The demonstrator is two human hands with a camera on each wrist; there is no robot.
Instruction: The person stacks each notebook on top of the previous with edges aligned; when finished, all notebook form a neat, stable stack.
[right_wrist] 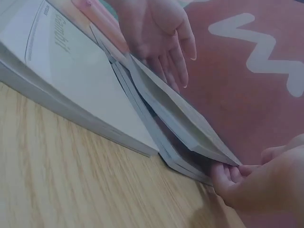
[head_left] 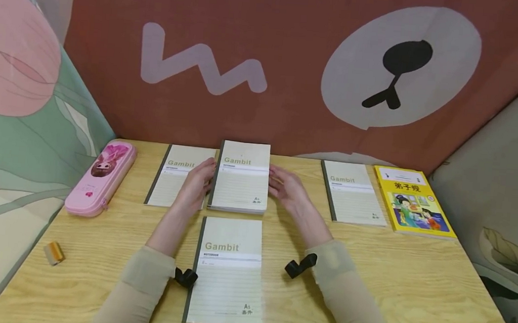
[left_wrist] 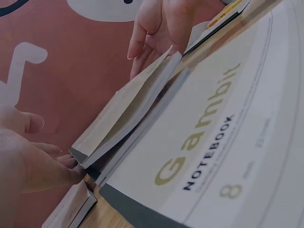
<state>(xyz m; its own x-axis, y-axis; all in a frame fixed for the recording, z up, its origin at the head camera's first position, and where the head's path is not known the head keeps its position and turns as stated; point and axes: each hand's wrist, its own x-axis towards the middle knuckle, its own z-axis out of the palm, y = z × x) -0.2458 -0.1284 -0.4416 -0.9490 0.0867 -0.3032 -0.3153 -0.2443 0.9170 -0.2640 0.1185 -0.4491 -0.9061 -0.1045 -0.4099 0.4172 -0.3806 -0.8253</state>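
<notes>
A small stack of cream Gambit notebooks with dark spines stands between the two hands near the back of the table. My left hand is at the spine side, its relaxed fingers against the edge. At the opposite side my right hand has its fingertips by the edge of the top notebook. Both palms face inward. In the wrist views the top notebook sits slightly apart from those beneath, its cover a little lifted. Another Gambit notebook lies flat in front, between the forearms.
A Gambit notebook lies left of the stack, partly behind the left hand. Farther left are a pink pencil case and a small orange-and-grey block. On the right lie another notebook and a yellow picture book. A brown printed wall borders the back.
</notes>
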